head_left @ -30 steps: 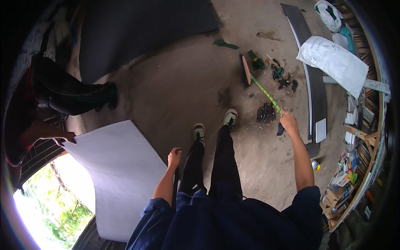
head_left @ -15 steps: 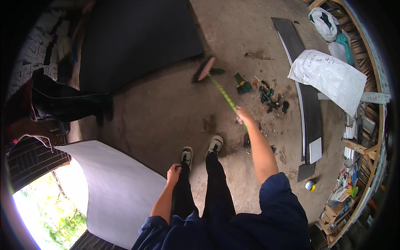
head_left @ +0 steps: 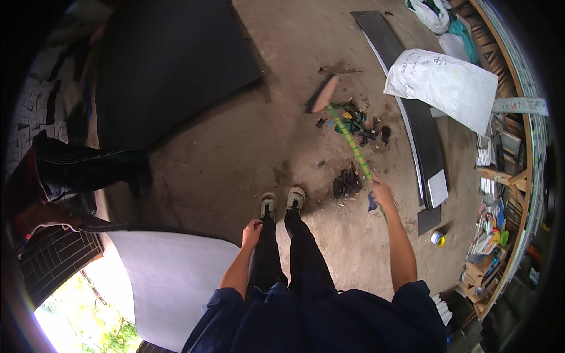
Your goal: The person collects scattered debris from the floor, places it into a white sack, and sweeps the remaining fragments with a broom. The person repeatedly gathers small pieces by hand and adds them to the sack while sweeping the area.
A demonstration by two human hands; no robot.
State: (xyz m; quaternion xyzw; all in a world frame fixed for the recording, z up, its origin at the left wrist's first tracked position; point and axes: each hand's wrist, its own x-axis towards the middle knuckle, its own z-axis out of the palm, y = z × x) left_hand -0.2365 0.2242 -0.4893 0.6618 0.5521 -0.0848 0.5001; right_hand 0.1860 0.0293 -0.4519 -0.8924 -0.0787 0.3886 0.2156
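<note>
My right hand (head_left: 382,193) is closed around the green striped handle of a broom (head_left: 355,148). Its head, pinkish on top with dark bristles, is tilted at the far side of a heap of dark and green scraps (head_left: 353,120). A second pile of black scraps (head_left: 347,182) lies nearer, left of the handle. My left hand (head_left: 252,231) hangs in front of my left leg, fingers curled in and nothing showing between them. Close beside it is the edge of a large pale grey sheet (head_left: 182,265), which another person's hand (head_left: 65,217) at the left holds up.
A large black sheet (head_left: 170,70) covers the floor at the far left. Long dark strips (head_left: 421,126) lie on the right, under a white sack (head_left: 444,85). A small white and yellow tub (head_left: 438,238) stands near a cluttered shelf (head_left: 491,247). The other person's dark-clad leg (head_left: 88,167) is at the left.
The broom has swung right, its head going from beside the black sheet to the scrap heap. My right hand has moved right and nearer. The grey sheet's upper edge has shifted, and my feet have moved closer together.
</note>
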